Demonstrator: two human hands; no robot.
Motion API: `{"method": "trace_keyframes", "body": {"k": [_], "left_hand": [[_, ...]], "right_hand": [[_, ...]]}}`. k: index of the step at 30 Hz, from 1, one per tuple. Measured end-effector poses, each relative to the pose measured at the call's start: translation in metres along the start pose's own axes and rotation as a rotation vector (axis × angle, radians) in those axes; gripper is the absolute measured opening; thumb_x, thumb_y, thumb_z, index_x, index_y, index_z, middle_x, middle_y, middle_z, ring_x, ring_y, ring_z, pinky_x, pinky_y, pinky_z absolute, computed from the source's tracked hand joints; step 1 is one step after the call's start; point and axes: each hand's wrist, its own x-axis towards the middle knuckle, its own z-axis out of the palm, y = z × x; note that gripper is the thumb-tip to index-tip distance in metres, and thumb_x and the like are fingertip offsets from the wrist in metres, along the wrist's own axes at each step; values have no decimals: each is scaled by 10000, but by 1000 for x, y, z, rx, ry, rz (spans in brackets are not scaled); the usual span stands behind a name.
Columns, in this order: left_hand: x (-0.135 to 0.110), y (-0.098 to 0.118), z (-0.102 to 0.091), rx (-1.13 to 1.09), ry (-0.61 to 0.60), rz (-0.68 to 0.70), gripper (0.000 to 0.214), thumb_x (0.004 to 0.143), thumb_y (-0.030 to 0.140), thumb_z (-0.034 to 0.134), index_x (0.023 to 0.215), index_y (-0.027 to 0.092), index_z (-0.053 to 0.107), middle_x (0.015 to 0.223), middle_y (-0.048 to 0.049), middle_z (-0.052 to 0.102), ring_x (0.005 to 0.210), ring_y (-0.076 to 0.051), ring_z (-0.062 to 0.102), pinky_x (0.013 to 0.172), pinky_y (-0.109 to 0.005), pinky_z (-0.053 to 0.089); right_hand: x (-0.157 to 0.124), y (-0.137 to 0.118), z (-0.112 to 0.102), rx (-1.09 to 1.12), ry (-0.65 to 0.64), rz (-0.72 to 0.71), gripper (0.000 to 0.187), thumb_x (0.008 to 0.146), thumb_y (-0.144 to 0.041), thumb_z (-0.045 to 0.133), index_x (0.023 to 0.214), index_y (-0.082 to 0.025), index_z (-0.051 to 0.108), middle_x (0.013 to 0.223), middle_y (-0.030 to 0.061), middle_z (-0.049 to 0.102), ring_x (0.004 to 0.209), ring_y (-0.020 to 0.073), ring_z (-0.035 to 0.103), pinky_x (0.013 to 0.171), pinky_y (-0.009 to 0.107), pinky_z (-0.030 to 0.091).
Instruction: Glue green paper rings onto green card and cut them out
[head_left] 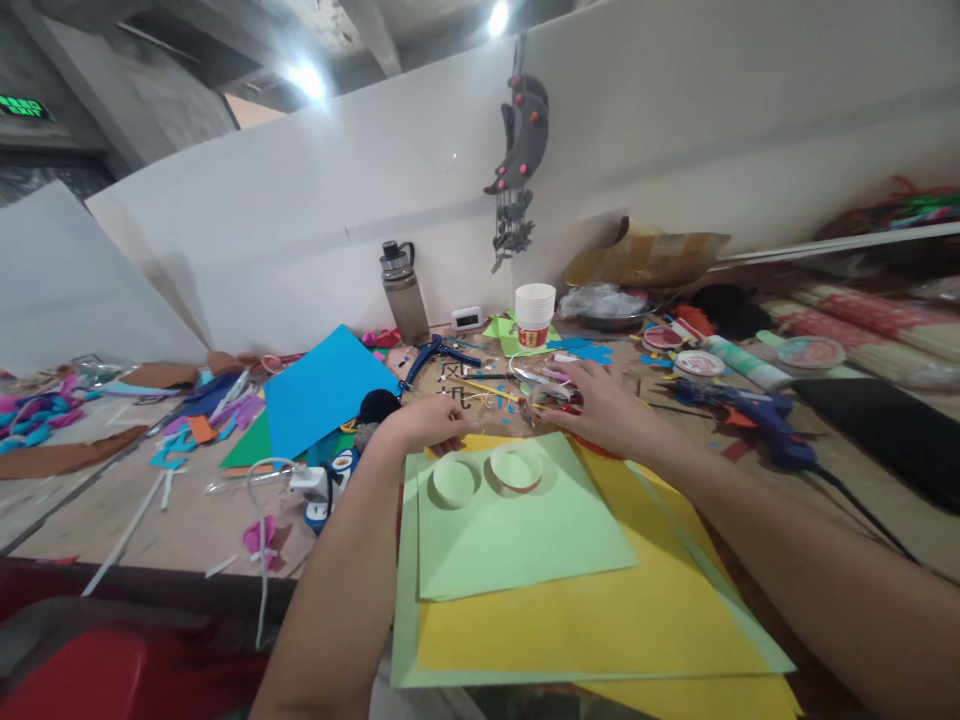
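My left hand (431,420) rests on the table at the far edge of a stack of light green paper (517,540) and yellow paper (600,620), fingers curled; whether it holds anything I cannot tell. My right hand (600,400) lies palm down beyond the sheets, its fingers over a small clear and red object (551,398) that is mostly hidden. Two white paper rings (456,480) (516,466) stand on the green sheet just in front of both hands.
A blue sheet (322,390), a grey water bottle (403,292), stacked paper cups (534,312), a blue glue gun (757,415) with its cable, tape rolls, blue pliers (435,352) and paper scraps lie around. A white partition wall (675,150) backs the table.
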Motion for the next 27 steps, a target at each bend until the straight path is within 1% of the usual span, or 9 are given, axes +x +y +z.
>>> {"method": "trace_keyframes", "body": {"k": [3,5,7,10,13,17,21,24,27], "left_hand": [[-2,2,-1,5,-14,4,409,789,553,542,727,152,595,790,-77,707,624,-147,651,565,-231,511],[-3,1,-3,-9,-29,11,296,809,438,539,749,152,588,770,-64,695,628,-141,645,576,-234,511],[-6,-1,-6,2,-57,34,177,792,320,550,826,155,606,756,-43,686,641,-134,638,591,-227,504],[-8,-7,-10,127,-84,98,220,728,217,582,936,176,639,816,-21,699,718,-133,646,627,-204,481],[-8,-11,-13,266,-84,155,277,689,201,603,962,196,652,921,-14,710,813,-144,652,649,-191,461],[-5,-11,-12,380,-121,184,295,675,179,595,965,193,648,957,-20,703,841,-145,645,646,-190,451],[-3,-9,-9,443,-126,149,302,664,159,591,961,191,632,935,-15,691,813,-137,632,616,-188,440],[-1,-9,-7,480,-108,149,286,662,175,604,947,198,621,935,-7,679,806,-129,619,607,-182,433],[1,-9,-5,503,-90,154,271,666,175,598,935,204,618,939,3,672,794,-119,608,600,-176,428]], "right_hand": [[0,6,7,-33,-76,50,699,712,-514,669,1333,-243,498,1336,133,542,1191,423,441,911,559,404],[0,8,9,-21,-91,43,647,738,-497,645,1316,-244,503,1323,119,564,1167,413,463,893,558,413],[0,8,10,-4,-79,21,573,760,-473,629,1281,-258,527,1301,96,588,1134,397,493,886,553,416],[0,6,9,23,-36,-3,525,769,-447,632,1255,-268,546,1282,92,604,1133,387,510,882,543,420],[1,1,9,43,-8,19,601,767,-488,636,1308,-259,510,1308,115,583,1178,403,484,886,564,413],[1,-8,12,31,-26,60,669,749,-497,659,1350,-260,484,1355,111,547,1217,436,424,886,607,389],[0,-12,9,50,11,0,538,804,-483,608,1287,-252,558,1337,100,556,1217,396,428,927,565,380],[0,-12,3,97,59,-88,421,859,-471,542,1210,-249,610,1254,92,611,1176,339,486,950,513,383],[1,-7,0,116,109,-144,389,861,-458,547,1170,-234,623,1172,101,648,1101,311,538,934,483,398]]}}
